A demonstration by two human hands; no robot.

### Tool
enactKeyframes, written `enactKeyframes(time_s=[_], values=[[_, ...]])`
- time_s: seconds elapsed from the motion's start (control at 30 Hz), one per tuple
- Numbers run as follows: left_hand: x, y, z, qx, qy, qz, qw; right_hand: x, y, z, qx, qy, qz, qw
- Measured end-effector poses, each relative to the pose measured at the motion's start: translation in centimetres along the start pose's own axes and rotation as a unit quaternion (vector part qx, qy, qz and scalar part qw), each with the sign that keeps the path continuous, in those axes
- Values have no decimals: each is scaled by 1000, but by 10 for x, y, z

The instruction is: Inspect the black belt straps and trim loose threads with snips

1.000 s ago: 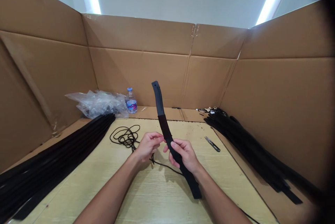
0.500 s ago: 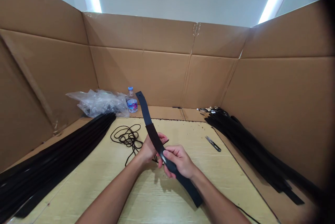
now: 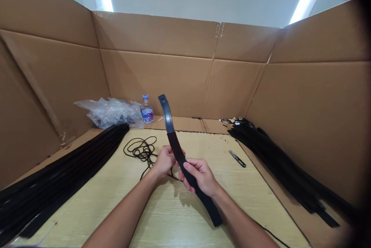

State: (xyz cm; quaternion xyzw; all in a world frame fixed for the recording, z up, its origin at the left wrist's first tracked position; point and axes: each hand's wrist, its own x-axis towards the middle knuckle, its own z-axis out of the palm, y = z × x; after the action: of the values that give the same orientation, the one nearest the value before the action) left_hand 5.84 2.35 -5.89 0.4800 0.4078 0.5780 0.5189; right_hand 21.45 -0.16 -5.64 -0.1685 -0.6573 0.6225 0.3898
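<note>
Head view: a curved black strap [image 3: 174, 143] with a grey end, held up in both hands above the middle of the tabletop [image 3: 246, 205]. Right hand [image 3: 201, 176] grasping the strap with clenched fingers, forearm coming in from below; left hand [image 3: 165, 162] with curled fingers just behind the strap, firmness of grip not clear. Just left of the strap, a coiled black cord [image 3: 140, 149]; to its right, thread snips [image 3: 237, 158].

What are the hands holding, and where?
A long black strap: the right hand grips it around its middle; the left hand seems to touch its edge just above.
</note>
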Motion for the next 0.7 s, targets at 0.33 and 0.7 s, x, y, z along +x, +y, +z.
enactKeyframes(time_s=[0.33, 0.7], values=[[-2, 8, -2, -6, -36, -7, 999, 11, -3, -14, -44, 201, -44, 978], [-9, 10, 10, -78, -53, -35, 995, 13, 2, -7, 20, 210, -9, 977]])
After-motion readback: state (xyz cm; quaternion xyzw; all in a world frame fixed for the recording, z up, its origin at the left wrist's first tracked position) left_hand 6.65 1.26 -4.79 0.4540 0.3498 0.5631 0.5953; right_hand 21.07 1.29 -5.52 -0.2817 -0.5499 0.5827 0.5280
